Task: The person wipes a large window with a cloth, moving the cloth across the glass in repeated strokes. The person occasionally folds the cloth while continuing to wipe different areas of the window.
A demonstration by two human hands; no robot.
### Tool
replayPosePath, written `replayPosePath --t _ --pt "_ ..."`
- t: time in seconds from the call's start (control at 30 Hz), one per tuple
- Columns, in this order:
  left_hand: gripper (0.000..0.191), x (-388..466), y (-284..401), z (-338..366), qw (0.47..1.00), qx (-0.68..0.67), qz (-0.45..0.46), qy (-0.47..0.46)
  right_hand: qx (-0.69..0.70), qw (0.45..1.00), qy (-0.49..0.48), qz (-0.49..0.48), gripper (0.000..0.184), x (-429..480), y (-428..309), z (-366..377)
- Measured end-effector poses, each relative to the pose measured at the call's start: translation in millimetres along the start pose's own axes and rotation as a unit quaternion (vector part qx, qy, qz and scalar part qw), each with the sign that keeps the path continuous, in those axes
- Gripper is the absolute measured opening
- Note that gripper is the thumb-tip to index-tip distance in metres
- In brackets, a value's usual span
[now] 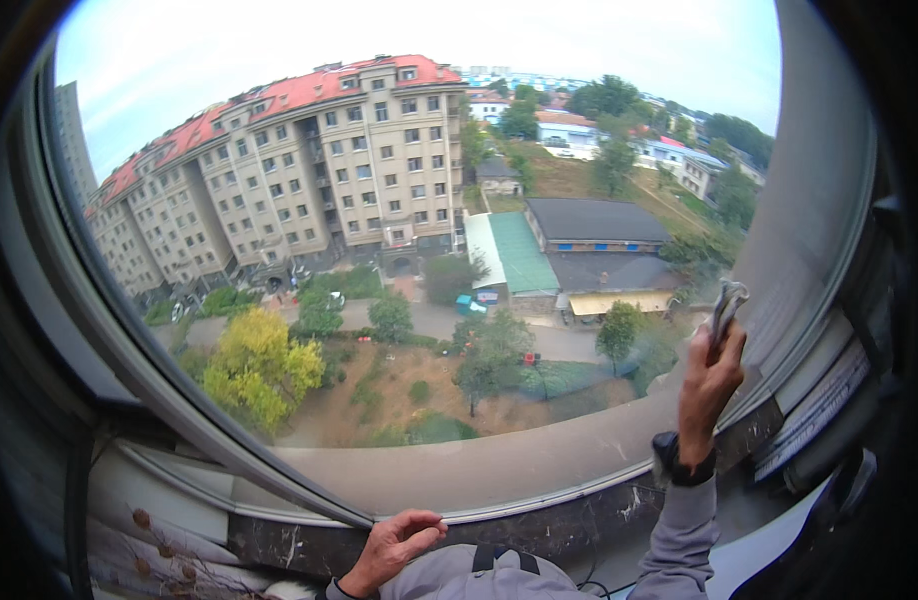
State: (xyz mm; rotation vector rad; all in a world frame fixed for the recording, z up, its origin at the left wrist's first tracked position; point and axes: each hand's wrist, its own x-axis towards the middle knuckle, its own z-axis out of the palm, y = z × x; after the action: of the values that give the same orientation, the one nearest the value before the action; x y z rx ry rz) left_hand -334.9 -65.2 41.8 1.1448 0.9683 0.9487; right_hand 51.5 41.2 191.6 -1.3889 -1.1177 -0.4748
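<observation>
A large window pane [504, 390] fills the view before me. My right hand [714, 367], with a dark band at the wrist, is raised at the pane's right side. Its fingers are closed on a crumpled grey cloth [729, 304], whose upper end sticks out above them by the glass. Faint smears show on the glass to the left of this hand. Low in the middle, my left hand [399, 547] is beside the lower window frame [496, 516], fingers curled and nothing seen in them. Whether it touches the frame cannot be told.
A dark stone sill [579, 525] runs below the frame, with a thin cable [595, 581] near my body. Dried stems with round brown heads [142, 517] stand at the lower left. A window frame upright [129, 360] curves along the left. Outside are buildings [369, 165] and trees far below.
</observation>
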Motion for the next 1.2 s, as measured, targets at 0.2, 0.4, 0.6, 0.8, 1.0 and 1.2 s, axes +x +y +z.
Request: replayPosePath --t 0.2,0.4,0.6,0.8,1.0,1.2 --pt "0.02 -18.7 -11.6 -22.3 0.998 -0.043 0.016 0.045 0.151 0.944 -0.143 -0.258 0.029 -89.5 -142.6 53.2" --pt "0.019 -39.3 -17.8 -35.9 0.99 -0.019 0.012 0.137 0.408 0.77 -0.4 -0.285 0.022 -194.6 -290.0 128.7" --pt "0.021 -35.7 -24.8 -34.2 0.986 -0.109 0.01 0.124 0.549 0.637 -0.501 -0.204 0.016 -184.8 -253.4 118.3" --pt "0.022 -19.7 -13.1 -8.2 0.992 -0.082 -0.029 0.087 0.435 0.847 -0.306 0.009 0.018 -117.1 -100.3 35.0" --pt "0.022 1.0 -1.1 12.6 0.998 -0.001 -0.017 0.055 -0.002 0.997 0.071 0.002 0.016 -18.9 42.5 -47.9" --pt "0.02 8.6 -1.9 21.2 0.999 0.024 0.001 0.039 -0.127 0.991 0.023 -0.025 0.024 15.7 81.6 -23.8"
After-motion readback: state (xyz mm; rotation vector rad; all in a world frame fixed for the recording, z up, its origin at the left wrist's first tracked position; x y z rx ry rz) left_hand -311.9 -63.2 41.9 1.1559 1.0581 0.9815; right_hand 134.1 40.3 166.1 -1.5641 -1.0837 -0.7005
